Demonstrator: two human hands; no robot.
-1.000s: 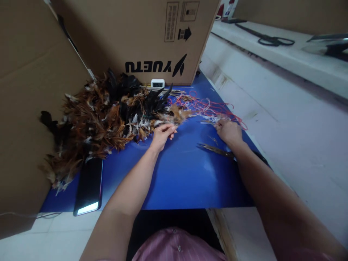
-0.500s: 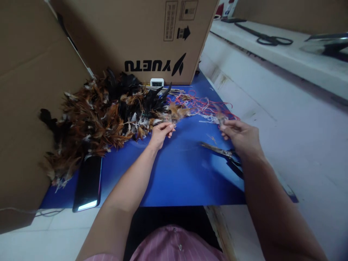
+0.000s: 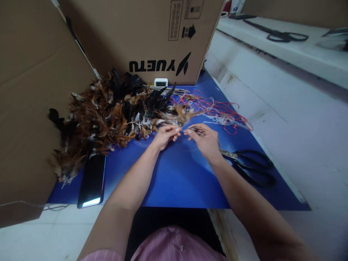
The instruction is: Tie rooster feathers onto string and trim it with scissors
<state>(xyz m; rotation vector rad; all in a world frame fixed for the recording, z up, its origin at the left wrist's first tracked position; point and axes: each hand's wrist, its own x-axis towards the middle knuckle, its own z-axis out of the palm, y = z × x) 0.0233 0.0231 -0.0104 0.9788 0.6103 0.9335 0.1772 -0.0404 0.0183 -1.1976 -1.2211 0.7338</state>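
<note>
Above the blue bench [image 3: 179, 177], a brown tuft [image 3: 182, 113] is pinched by the fingers of the left hand [image 3: 164, 137]; what seems a feather [image 3: 200, 132], though blurred, is gripped in the right hand [image 3: 207, 142] just beside. More plumage [image 3: 100, 123] is heaped at left; scissors [image 3: 235, 157] and string [image 3: 214, 107] are spread at right.

Box [image 3: 146, 40] at far side of desk [image 3: 176, 177], YUETU print upside down, arrow pointing right. Small white display unit [image 3: 161, 82] just in front of it. Cardboard sheet [image 3: 32, 90] walls off the left. Phone [image 3: 91, 181] near left, dark screen, bright strip at near end. Ledge [image 3: 310, 54] far right, black shears [image 3: 282, 36] on it. Wall [image 3: 285, 134] below it stained. Thin cable [image 3: 57, 207] near left.
</note>
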